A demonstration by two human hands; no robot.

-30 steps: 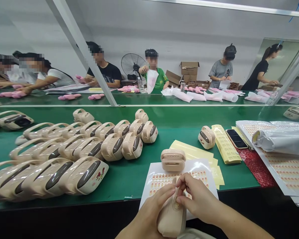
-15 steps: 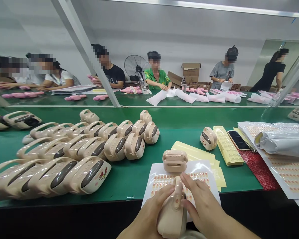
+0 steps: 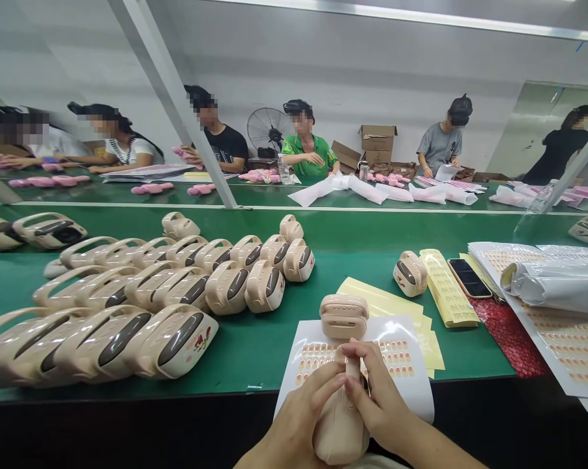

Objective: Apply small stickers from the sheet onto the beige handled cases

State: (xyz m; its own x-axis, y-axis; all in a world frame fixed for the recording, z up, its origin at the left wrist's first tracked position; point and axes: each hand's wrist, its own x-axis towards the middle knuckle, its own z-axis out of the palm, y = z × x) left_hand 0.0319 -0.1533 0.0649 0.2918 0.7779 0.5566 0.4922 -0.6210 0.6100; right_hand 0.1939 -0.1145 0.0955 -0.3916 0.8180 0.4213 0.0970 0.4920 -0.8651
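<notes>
In front of me is a beige plastic device with a carrying handle (image 3: 340, 433), tilted with its handle side up. My left hand (image 3: 301, 410) is closed around its left side, thumb near the handle. The fingers and thumb of my right hand (image 3: 377, 384) pinch the handle, covering most of it. Just beyond stands another beige device (image 3: 343, 317), its slotted end toward me. It rests on a white sheet of small oval stickers (image 3: 313, 355), partly hidden by my hands.
Rows of similar devices (image 3: 186, 339) fill the left. Yellow sheets (image 3: 386, 299), another device (image 3: 410, 273), a phone (image 3: 470, 277) and sticker sheets (image 3: 562, 326) lie to the right. Across the bench, co-workers (image 3: 308, 153) handle pink items and white wrapping.
My right hand's fingers have come in from the side and closed over the handle, covering the oval sticker seen on it before. The left hand keeps its hold.
</notes>
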